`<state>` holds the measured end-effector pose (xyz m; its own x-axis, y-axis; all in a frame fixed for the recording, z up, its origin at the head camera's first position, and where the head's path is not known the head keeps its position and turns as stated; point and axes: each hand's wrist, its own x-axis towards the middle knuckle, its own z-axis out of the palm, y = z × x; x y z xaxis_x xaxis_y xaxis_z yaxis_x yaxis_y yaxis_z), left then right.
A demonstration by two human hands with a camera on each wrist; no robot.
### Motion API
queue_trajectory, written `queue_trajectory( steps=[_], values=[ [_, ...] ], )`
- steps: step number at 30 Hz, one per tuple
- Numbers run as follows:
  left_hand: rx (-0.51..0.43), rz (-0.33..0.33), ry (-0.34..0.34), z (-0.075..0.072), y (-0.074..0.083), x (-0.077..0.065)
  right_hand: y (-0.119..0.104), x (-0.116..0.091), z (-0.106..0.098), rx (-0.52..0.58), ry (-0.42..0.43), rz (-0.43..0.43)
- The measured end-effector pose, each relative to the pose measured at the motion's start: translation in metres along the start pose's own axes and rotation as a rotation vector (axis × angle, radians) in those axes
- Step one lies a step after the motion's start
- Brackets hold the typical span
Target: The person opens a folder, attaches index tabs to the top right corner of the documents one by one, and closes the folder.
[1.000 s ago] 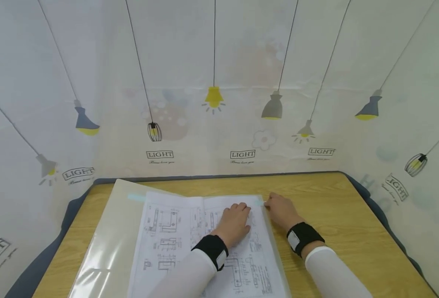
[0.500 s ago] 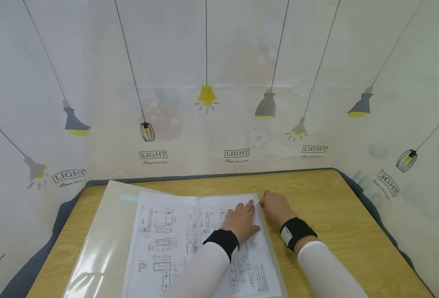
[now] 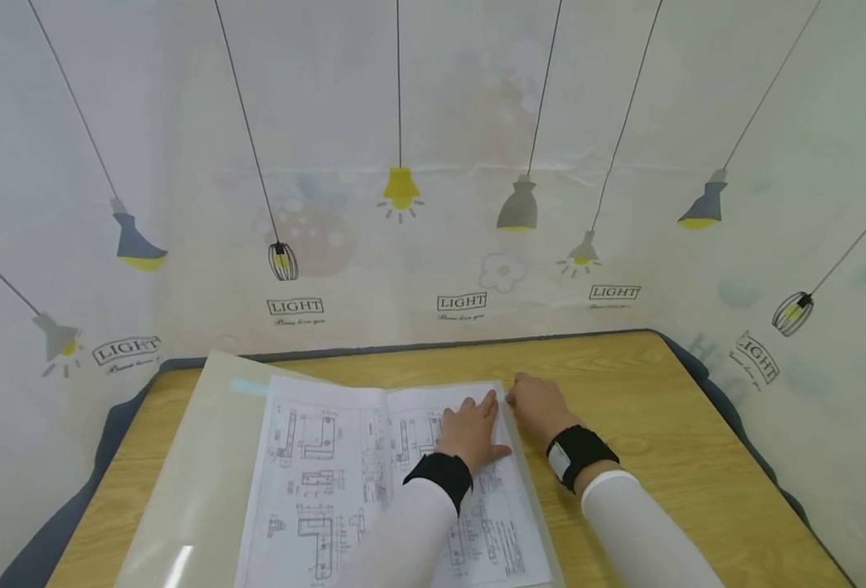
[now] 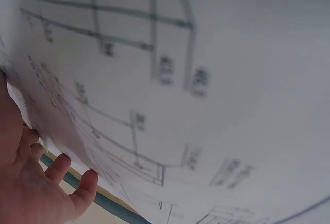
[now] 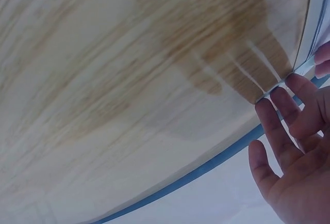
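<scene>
A large sheet of technical drawings (image 3: 304, 506) with a centre fold lies on a cream glossy board or folder (image 3: 183, 474). My left hand (image 3: 471, 434) rests on the drawing near its upper right corner, fingers spread. The same hand (image 4: 44, 182) and close-up printed lines show in the left wrist view. Right beside that corner my right hand (image 3: 539, 404) has its fingers bent at the folder's edge. In the right wrist view, the right hand (image 5: 294, 146) has its index fingertip at a pale blue strip of tape (image 5: 308, 67). Its pinch is mostly hidden in the head view.
Another pale blue tape strip (image 3: 249, 386) joins the drawing's upper left corner to the folder. A wood-grain table (image 3: 668, 457) lies under everything, its dark edge against a wall (image 3: 374, 269) printed with hanging lamps.
My left hand has moved up and right, its fingertips now over the right corner where the tape showed. The right hand stays at that corner. The whole view has shifted slightly.
</scene>
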<state>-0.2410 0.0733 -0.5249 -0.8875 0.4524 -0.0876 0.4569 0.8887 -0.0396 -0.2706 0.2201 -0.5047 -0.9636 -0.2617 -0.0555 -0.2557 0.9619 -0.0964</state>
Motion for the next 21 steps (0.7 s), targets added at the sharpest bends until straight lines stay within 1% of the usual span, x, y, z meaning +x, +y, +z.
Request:
queue_trajectory(
  steps=[4,7,9,15,21],
  values=[
    [0.082,-0.001,0.006,0.0078,0.0006,0.0032,0.0002,0.0005,0.0015,0.015,-0.013,0.024],
    [0.103,-0.008,0.033,0.0096,0.0007,0.0043,-0.0007,-0.0006,0.0001,0.032,-0.004,0.029],
    [0.097,-0.012,0.039,0.0093,0.0012,0.0044,-0.0016,-0.0019,-0.0006,0.028,0.012,0.018],
    [0.079,-0.019,0.054,0.0078,0.0026,0.0031,-0.0025,-0.0051,0.0008,-0.065,0.066,-0.038],
    [0.040,-0.036,0.056,0.0059,0.0031,0.0037,-0.0018,-0.0062,0.0043,-0.120,0.055,-0.056]
  ],
)
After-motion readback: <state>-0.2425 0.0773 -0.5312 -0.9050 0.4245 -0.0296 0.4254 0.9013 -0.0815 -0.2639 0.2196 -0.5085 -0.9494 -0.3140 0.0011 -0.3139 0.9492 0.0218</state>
